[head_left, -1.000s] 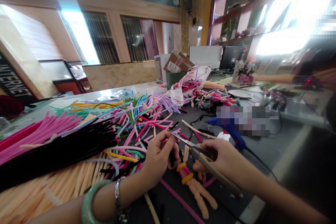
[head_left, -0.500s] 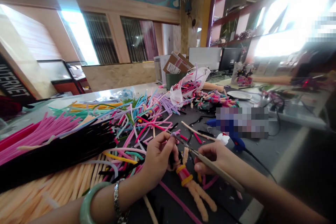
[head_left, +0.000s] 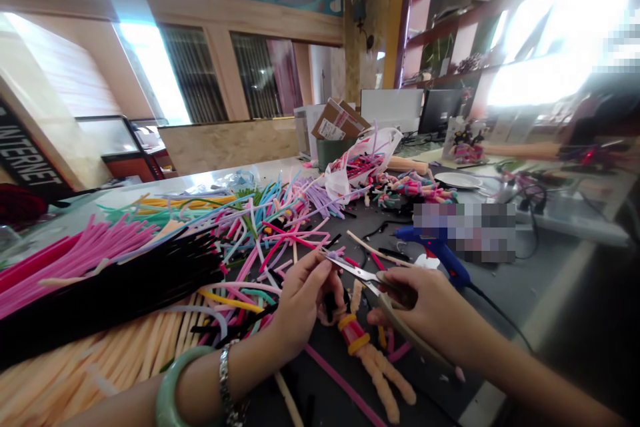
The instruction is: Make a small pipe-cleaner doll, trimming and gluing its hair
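My left hand [head_left: 305, 290] is closed in a pinch on a short lilac pipe cleaner piece [head_left: 336, 255], whose lower part the fingers hide. My right hand [head_left: 423, 297] is wrapped round the handles of a pair of scissors [head_left: 361, 273]. The blades point left, with their tips at the lilac piece, close to my left fingertips. Just below them is a pipe cleaner doll [head_left: 371, 357] with peach limbs and a red and yellow body. Its black upper end runs under my left fingers; whether they also hold it, I cannot tell.
Bundles of black [head_left: 115, 293], pink [head_left: 105, 243] and peach pipe cleaners [head_left: 125, 360] lie at the left. Loose coloured pieces cover the middle. A blue glue gun [head_left: 445, 253] with a cord sits on the right. Behind are a plastic bag [head_left: 340, 180] and a white plate [head_left: 457, 180].
The scissors have turned so that the blades show more broadly, and their tips are now at the lilac piece. My left hand keeps its pinch almost in place.
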`<state>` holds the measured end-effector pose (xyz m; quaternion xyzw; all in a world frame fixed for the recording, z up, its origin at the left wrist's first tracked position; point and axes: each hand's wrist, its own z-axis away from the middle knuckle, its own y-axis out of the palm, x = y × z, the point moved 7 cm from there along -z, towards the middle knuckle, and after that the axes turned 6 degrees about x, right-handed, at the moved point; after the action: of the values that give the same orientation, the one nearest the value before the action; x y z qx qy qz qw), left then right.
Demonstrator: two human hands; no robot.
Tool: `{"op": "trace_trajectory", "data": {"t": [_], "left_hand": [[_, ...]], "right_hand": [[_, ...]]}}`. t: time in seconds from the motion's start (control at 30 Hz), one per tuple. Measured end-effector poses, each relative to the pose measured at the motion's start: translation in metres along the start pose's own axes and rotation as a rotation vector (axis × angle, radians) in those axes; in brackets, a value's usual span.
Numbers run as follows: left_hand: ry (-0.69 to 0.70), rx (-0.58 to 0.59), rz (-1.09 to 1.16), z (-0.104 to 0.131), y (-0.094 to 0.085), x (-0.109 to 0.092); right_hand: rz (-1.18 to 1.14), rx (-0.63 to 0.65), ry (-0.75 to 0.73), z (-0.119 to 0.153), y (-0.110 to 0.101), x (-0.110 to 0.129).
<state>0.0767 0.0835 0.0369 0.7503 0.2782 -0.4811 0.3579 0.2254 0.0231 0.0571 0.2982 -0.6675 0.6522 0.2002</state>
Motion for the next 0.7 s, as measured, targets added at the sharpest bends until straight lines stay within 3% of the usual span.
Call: {"op": "trace_trajectory", "data": {"t": [0.3,0.7], "left_hand": [[0.032,0.013,0.058,-0.0032,0.0005,-0.0011],[0.012,0.0,-0.017,-0.0025,-0.0014,0.0016]], "right_hand": [[0.082,-0.023,-0.01,0.0002,-0.0022,-0.0006],[0.021,0.018,0.016,-0.0007,-0.0015,-0.0032]]}}
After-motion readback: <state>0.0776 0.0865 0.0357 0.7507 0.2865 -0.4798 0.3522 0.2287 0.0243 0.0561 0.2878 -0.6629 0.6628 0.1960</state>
